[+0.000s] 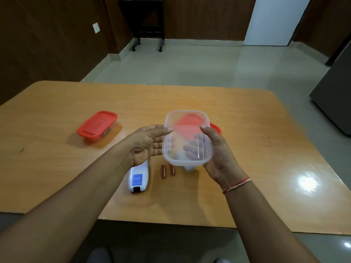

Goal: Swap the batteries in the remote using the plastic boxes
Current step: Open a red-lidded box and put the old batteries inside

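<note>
I hold a clear lidless plastic box (187,137) tilted up above the table. My right hand (218,158) grips its right side, thumb on the rim and fingers underneath. My left hand (146,145) holds the left side, thumb on the rim and fingers reaching beneath. The box looks empty. Its red lid (216,128) lies on the table behind it. Two reddish batteries (168,170) lie side by side on the table below the box. The white remote (137,178) lies face down beside them, partly under my left wrist. A small white piece (190,168) peeks out under the box.
A second plastic box with a red lid (96,126) stands shut at the left of the wooden table (256,149). Beyond the table's far edge is tiled floor, with a dark wheeled stand at the back wall and a grey cabinet at the right.
</note>
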